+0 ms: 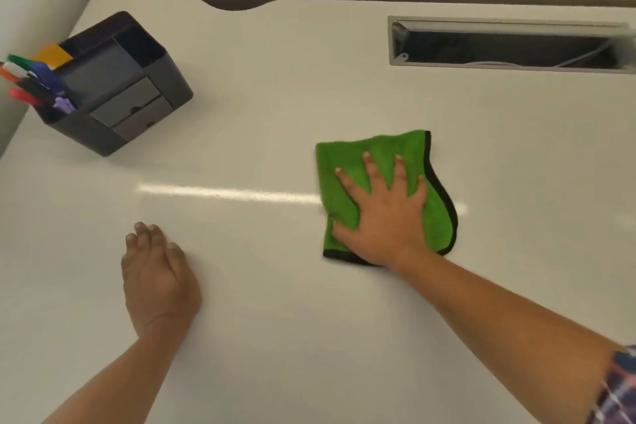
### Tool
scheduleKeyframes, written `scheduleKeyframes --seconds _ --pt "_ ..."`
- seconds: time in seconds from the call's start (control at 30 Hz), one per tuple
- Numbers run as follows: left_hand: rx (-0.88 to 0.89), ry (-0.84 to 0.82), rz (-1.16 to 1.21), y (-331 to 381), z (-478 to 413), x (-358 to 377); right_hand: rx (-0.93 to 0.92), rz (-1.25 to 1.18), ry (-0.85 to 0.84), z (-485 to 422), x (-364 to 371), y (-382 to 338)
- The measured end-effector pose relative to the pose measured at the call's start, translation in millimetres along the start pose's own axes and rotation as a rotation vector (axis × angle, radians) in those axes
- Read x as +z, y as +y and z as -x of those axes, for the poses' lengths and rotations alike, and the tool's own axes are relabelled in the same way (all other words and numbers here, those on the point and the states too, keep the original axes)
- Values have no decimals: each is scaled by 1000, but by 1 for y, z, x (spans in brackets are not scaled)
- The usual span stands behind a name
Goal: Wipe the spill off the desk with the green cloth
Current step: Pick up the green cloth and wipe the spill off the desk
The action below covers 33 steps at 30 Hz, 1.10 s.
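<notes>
The green cloth (358, 162), folded and edged in black, lies flat on the white desk (275, 96) right of centre. My right hand (385, 217) presses down on it with the palm flat and the fingers spread. My left hand (156, 275) rests on the bare desk at the lower left, fingers together and slightly curled, holding nothing. No spill shows on the surface; only a bright streak of reflected light runs across the desk to the left of the cloth.
A black desk organiser (117, 86) with several coloured markers and small drawers stands at the back left by the wall. A long rectangular cable slot (509, 45) is cut into the desk at the back right. The desk's far edge meets a beige wall.
</notes>
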<state>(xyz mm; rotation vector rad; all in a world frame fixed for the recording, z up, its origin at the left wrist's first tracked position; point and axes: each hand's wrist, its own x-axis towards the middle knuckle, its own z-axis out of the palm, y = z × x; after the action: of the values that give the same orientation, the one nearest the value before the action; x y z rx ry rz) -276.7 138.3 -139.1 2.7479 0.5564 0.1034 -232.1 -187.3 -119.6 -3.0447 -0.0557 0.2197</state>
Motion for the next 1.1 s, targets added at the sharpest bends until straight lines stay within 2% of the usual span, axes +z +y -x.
scheduleKeyframes --seconds 0.1,0.17,0.3,0.47,0.63,0.73,0.87,1.0,1.1 --pt "5 4 -3 -1 0 0 -140 -35 14 81 16 -7" --pt "6 2 -5 -1 0 0 -149 -12 -16 134 26 13" --pt "21 -1 -12 -1 -1 -1 46 61 -120 175 19 82" --pt "1 -13 3 3 1 -1 323 71 -134 120 0 147" --pt "-7 -23 -8 3 1 -3 460 0 -54 3 -9 139" --pt "-18 -23 -18 3 0 -1 398 -18 -13 -71 -13 101" --pt "-16 -10 -22 1 -1 1 206 -13 -35 -138 -14 17" --pt "-19 -6 -9 -1 -1 2 -27 -1 -51 -152 -10 -79" --pt "-11 -7 -8 0 -1 0 -244 64 -64 -120 -3 -135"
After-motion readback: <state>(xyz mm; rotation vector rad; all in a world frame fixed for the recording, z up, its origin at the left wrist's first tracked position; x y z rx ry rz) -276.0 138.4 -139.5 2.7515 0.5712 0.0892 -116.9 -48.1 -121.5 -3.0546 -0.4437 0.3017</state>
